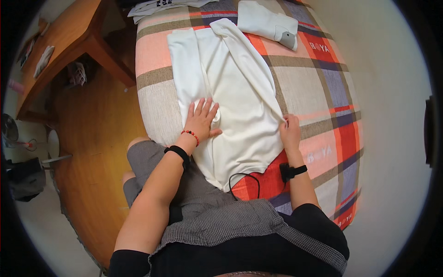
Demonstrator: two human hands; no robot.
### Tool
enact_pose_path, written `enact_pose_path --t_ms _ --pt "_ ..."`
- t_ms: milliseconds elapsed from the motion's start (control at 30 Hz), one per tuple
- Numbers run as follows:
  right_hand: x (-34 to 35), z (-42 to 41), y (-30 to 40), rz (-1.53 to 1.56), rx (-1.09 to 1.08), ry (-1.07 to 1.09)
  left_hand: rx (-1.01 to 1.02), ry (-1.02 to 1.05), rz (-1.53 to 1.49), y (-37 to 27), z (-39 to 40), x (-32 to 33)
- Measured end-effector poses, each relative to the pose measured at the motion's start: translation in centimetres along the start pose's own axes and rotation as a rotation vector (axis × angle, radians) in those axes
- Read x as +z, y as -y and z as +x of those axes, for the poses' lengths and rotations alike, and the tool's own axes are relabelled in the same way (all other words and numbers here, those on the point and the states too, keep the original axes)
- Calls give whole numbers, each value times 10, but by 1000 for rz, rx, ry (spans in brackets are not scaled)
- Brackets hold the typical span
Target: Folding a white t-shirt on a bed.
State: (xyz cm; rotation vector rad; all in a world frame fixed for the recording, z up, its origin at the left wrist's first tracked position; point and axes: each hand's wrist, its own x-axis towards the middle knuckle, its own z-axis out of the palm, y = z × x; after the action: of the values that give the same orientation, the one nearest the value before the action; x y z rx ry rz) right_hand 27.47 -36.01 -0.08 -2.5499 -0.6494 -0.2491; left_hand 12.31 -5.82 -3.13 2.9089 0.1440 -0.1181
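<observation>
A white long-sleeved garment (238, 100) lies spread on the bed before me, its sides partly folded inward and its lower part wrinkled. My left hand (203, 117) rests flat on its left part, fingers spread, with nothing gripped. At the garment's right edge my right hand (290, 131) pinches the fabric between thumb and fingers. A folded white garment (266, 24) with a grey patch lies beyond, at the upper right. The bottom edge of the spread garment reaches my lap, next to a black cord (259, 183).
The bed has a plaid cover (304, 83) and borders a pale wall (387, 104) on the right. On the left stand a wooden desk (69, 38) and a small fan (9, 126) above the wooden floor (93, 138). Another white garment with printing (148, 10) lies at the far edge.
</observation>
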Motion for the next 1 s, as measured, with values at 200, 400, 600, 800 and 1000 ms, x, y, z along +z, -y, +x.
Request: enact_pose_path --t_ms 200,400,600,800,1000 --pt "-25 -4 30 110 -91 -171 5 -47 6 -1 -14 0" --pt "-36 -23 62 159 -199 -167 -1 3 -17 -7 -24 -7" --pt "-2 -54 27 43 -68 493 -24 41 -20 -8 -29 -11" --pt "-30 -11 52 139 199 375 -12 24 -6 -8 -36 -10" --pt "9 -17 -4 -118 145 574 -6 32 -47 -11 -44 -13"
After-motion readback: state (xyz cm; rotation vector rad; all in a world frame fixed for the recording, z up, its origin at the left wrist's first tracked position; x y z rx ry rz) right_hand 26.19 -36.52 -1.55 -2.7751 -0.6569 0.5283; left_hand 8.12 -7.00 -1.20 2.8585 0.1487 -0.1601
